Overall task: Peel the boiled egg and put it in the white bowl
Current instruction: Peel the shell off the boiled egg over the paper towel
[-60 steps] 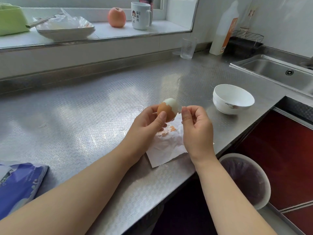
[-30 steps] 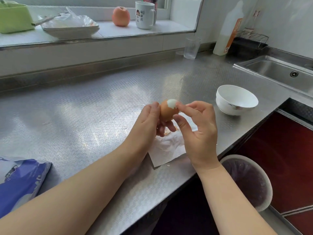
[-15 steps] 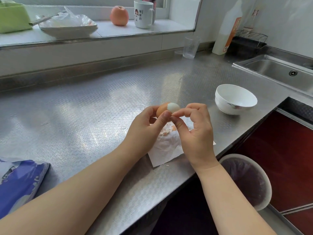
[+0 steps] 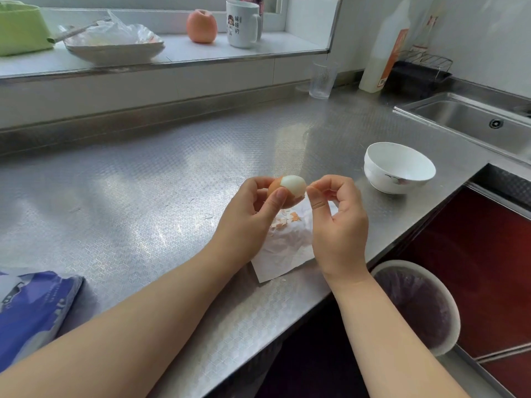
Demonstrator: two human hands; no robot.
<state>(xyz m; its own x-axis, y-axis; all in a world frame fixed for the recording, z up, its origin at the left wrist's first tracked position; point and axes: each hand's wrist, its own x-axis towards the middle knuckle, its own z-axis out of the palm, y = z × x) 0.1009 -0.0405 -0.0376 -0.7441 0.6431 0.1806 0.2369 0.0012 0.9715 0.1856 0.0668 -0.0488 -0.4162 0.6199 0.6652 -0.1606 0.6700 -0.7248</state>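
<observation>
White paper (image 4: 283, 251) is lying under my hands, catching the shell bits (image 4: 287, 221) while my left hand (image 4: 250, 216) is pinching the half-peeled egg (image 4: 287, 191) between thumb and fingertips above it. My right hand (image 4: 339, 225) is hovering just beside the egg, fingers curled, thumb meeting forefinger; whether they're holding a flake, I cannot tell. Farther right, the white bowl (image 4: 399, 179) is waiting on the steel counter (image 4: 143, 196), nothing blocking the way.

I log, on the steel bench (image 4: 149, 196): clear glass (image 4: 323, 80) at 1 o'clock, tall white bottle (image 4: 383, 47) just right of it, sink (image 4: 471, 122) at 2 o'clock, blue packet (image 4: 31, 308) at 8 o'clock. Window sill at 12: green tub (image 4: 20, 28), foil-lined dish (image 4: 115, 45), apple (image 4: 201, 25), printed mug (image 4: 242, 24). Lined bin (image 4: 416, 305) at 4 o'clock.
</observation>
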